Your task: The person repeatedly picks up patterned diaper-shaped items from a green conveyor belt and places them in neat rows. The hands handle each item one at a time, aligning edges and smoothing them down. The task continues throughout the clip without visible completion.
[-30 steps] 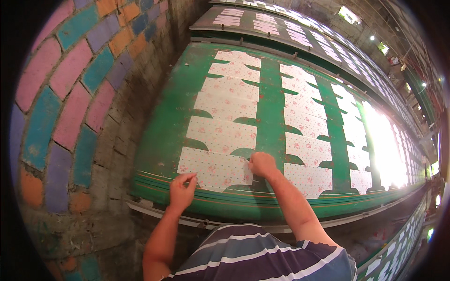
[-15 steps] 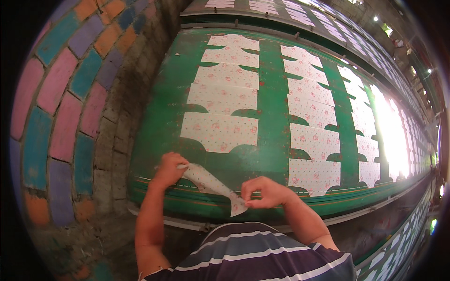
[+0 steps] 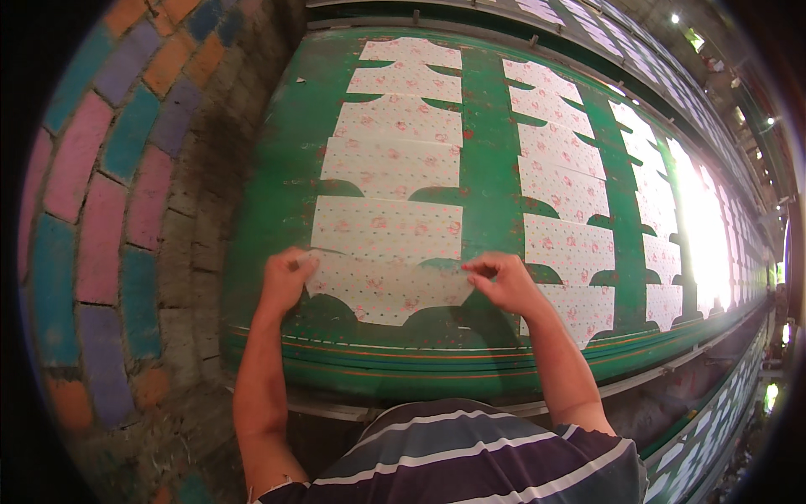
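Observation:
Between my hands a cut fabric piece [image 3: 382,290], pale with small pink flowers and dots, is spread over the near part of a green table [image 3: 487,210]. My left hand [image 3: 288,273] pinches its upper left corner; my right hand [image 3: 501,280] pinches the upper right one. The piece's top edge overlaps the lower edge of a matching fabric piece [image 3: 386,225] lying flat beyond it. Its curved lower cut-outs point toward me. Whether it lies fully on the table I cannot tell.
Several columns of like fabric pieces [image 3: 564,176] cover the table to the right, some washed out by glare. A wall of painted bricks [image 3: 101,244] stands close on the left. More tables with cut pieces [image 3: 705,458] run alongside. The table's near edge [image 3: 336,410] is in front of me.
The fabric piece was bunched and hanging near the table's front edge; now it is stretched wide. Both hands have moved forward and farther apart with it. The view has shifted slightly.

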Available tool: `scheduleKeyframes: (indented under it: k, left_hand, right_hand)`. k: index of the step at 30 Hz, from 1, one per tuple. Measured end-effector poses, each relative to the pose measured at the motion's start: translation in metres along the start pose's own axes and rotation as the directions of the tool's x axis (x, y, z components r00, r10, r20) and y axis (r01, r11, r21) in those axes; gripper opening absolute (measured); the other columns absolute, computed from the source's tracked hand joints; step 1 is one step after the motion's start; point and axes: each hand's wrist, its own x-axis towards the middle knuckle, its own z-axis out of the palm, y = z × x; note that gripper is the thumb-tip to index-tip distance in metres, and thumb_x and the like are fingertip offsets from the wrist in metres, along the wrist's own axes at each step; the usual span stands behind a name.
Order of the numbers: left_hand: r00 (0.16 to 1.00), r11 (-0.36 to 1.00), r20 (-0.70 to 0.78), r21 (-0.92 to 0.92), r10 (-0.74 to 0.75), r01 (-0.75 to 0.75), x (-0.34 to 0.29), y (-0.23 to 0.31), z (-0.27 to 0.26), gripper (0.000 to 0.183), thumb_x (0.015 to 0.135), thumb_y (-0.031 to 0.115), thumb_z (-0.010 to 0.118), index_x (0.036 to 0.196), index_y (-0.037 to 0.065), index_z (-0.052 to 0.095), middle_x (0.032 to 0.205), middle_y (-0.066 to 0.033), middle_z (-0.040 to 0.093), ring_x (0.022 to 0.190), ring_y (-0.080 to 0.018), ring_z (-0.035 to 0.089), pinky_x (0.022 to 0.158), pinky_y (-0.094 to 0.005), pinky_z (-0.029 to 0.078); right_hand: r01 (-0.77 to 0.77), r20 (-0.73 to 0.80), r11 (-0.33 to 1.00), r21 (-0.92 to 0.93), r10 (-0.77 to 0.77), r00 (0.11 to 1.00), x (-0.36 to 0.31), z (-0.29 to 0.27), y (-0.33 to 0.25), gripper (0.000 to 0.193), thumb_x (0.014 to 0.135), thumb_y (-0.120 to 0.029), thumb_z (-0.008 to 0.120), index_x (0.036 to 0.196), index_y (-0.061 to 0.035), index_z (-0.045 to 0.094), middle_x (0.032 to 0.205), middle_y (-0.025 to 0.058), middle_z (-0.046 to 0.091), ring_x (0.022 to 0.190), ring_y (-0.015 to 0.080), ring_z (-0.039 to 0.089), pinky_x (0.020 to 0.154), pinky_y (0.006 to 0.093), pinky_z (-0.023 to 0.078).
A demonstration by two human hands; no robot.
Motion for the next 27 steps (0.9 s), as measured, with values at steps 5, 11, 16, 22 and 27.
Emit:
scheduleKeyframes:
  k: [5, 11, 16, 22, 27]
  left_hand:
    - [0.987, 0.974, -0.131, 0.214, 0.097, -0.068, 0.038, -0.010, 0.013, 0.023, 0.097, 0.008, 0.081, 0.117, -0.003, 0.081, 0.095, -0.0014, 0.076, 0.084, -0.0090, 0.067, 0.076, -0.0286, 0.053]
    - [0.981, 0.997, -0.179, -0.012, 0.078, -0.082, 0.079, -0.016, 0.026, 0.036, 0.096, -0.001, 0.079, 0.132, -0.002, 0.076, 0.099, -0.0034, 0.078, 0.086, -0.0091, 0.070, 0.079, -0.0266, 0.057]
    - [0.980, 0.994, -0.184, -0.072, 0.071, -0.085, 0.099, -0.026, 0.030, 0.042, 0.095, -0.004, 0.080, 0.136, -0.001, 0.074, 0.102, -0.0044, 0.079, 0.086, -0.0087, 0.070, 0.080, -0.0263, 0.058]
    - [0.966, 0.996, -0.254, -0.064, 0.047, -0.065, 0.116, -0.034, 0.035, 0.045, 0.092, -0.003, 0.083, 0.136, 0.001, 0.075, 0.100, -0.0040, 0.078, 0.085, -0.0089, 0.070, 0.080, -0.0264, 0.058]
    - [0.916, 0.989, -0.372, 0.073, 0.147, -0.130, 0.120, -0.042, 0.043, 0.048, 0.088, 0.000, 0.088, 0.135, 0.003, 0.076, 0.105, -0.0053, 0.076, 0.079, -0.0108, 0.065, 0.075, -0.0293, 0.058]
  right_hand:
    - [0.068, -0.131, 0.958, -0.277, -0.107, 0.986, 0.054, 0.015, 0.031, 0.012, 0.096, -0.009, 0.076, 0.104, -0.0037, 0.084, 0.097, 0.0166, 0.079, 0.086, 0.0332, 0.077, 0.080, 0.0432, 0.061]
    - [0.060, -0.225, 0.933, -0.354, -0.147, 0.963, 0.107, 0.023, 0.055, 0.012, 0.097, -0.011, 0.074, 0.101, -0.0059, 0.084, 0.106, 0.0170, 0.080, 0.096, 0.0402, 0.077, 0.086, 0.0506, 0.062]
    - [0.003, -0.233, 0.914, -0.405, -0.107, 0.967, 0.129, 0.020, 0.062, 0.012, 0.096, -0.013, 0.075, 0.101, -0.0069, 0.084, 0.108, 0.0170, 0.081, 0.098, 0.0390, 0.078, 0.087, 0.0505, 0.062]
    - [-0.092, -0.198, 0.868, -0.488, -0.008, 0.980, 0.146, 0.014, 0.056, 0.013, 0.095, -0.017, 0.077, 0.103, -0.0103, 0.085, 0.107, 0.0154, 0.082, 0.100, 0.0386, 0.078, 0.089, 0.0514, 0.062]
    - [-0.191, -0.157, 0.854, -0.484, 0.130, 0.979, 0.155, 0.002, 0.051, 0.015, 0.097, -0.021, 0.077, 0.104, -0.0112, 0.085, 0.108, 0.0144, 0.083, 0.101, 0.0377, 0.079, 0.089, 0.0515, 0.063]
